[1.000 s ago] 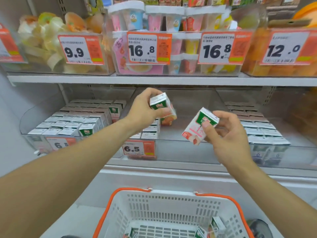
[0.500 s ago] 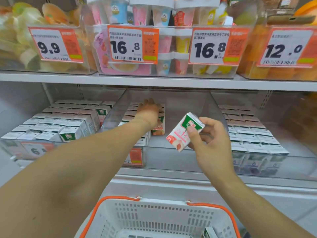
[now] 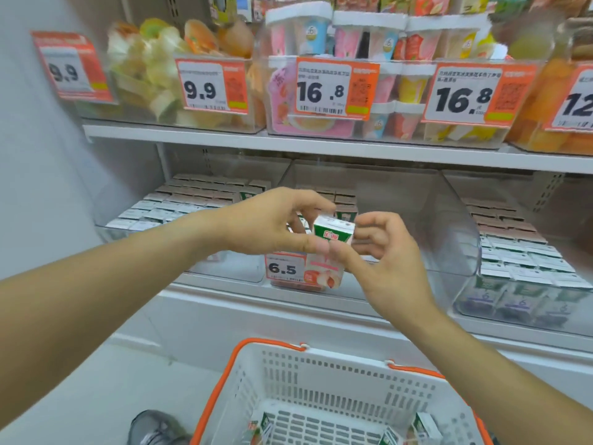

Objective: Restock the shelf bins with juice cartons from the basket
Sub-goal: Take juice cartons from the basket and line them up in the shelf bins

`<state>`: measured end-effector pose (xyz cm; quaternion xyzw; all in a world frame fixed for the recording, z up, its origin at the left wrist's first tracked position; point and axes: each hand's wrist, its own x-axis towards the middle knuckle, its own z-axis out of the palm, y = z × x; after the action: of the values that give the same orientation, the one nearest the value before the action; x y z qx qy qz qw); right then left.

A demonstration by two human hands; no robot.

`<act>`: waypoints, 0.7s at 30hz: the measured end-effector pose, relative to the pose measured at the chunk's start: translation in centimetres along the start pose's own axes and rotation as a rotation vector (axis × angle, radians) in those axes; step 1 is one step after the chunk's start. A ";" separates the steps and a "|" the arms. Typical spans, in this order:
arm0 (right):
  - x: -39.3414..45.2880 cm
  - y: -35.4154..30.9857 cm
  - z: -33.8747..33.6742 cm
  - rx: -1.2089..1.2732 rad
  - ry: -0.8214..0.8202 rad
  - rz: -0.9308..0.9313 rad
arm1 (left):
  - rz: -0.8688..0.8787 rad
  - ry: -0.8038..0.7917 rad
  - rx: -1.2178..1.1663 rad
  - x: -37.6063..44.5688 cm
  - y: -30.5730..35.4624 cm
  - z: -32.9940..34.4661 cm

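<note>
Clear plastic forms the left shelf bin (image 3: 179, 216), which is packed with rows of small cartons showing their pale tops. Above it, on the upper shelf (image 3: 321, 146), a price tag reading 9.9 (image 3: 210, 85) fronts a bin of wrapped fruit. The left hand (image 3: 272, 224) reaches in from the left with thumb and fingers spread round the top of a juice carton (image 3: 330, 248); its thumb tip presses the carton's front face and its fingers curve over the far side, so it is grasping the carton. This carton, green on top with a pink peach picture lower down, is held upright in the air in front of the middle shelf bin (image 3: 417, 213), just above a 6.5 price tag (image 3: 284, 268). The middle bin holds a few cartons along its left side and rear. The right hand (image 3: 385, 255) meets the carton from the right, thumb tip against the front beside the left thumb, fingers curled at the carton's right edge, also gripping it. Farther right, the right shelf bin (image 3: 519, 258) is filled with more rows of cartons. Below, a white basket (image 3: 321, 380) with an orange rim sits under both forearms; a few cartons (image 3: 423, 425) lie in its bottom. A grey shoe (image 3: 154, 427) shows on the floor to the basket's left.
</note>
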<state>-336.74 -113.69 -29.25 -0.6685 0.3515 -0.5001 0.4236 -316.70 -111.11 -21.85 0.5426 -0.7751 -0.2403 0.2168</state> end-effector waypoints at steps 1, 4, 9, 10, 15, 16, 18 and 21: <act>-0.3 -0.4 0.9 0.010 -0.040 0.000 | -0.012 -0.012 0.010 -0.8 -0.2 -0.6; -0.6 -1.2 3.6 0.077 -0.155 0.002 | -0.058 -0.067 -0.060 -2.9 -1.6 -2.5; 0.0 -1.6 6.7 0.085 -0.239 -0.039 | -0.059 0.066 -0.099 -6.5 -5.4 -5.4; 0.2 -1.5 7.1 0.078 -0.219 -0.042 | -0.035 0.140 -0.101 -7.0 -6.2 -6.0; 0.7 0.1 7.7 0.031 -0.073 0.015 | 0.027 0.558 -0.281 -7.2 -10.2 -6.7; 0.8 0.4 7.6 0.018 -0.066 0.031 | 0.006 0.589 -0.286 -6.8 -10.9 -6.4; 1.1 0.8 7.3 0.000 -0.057 0.042 | -0.085 0.594 -0.238 -6.0 -12.5 -5.8; 1.3 1.3 7.1 -0.005 -0.042 0.035 | -0.236 0.482 -0.040 -5.7 -14.9 -5.5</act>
<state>-329.59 -113.83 -30.98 -0.6738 0.3554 -0.4774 0.4379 -300.63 -110.92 -26.95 0.6663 -0.6277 -0.1427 0.3763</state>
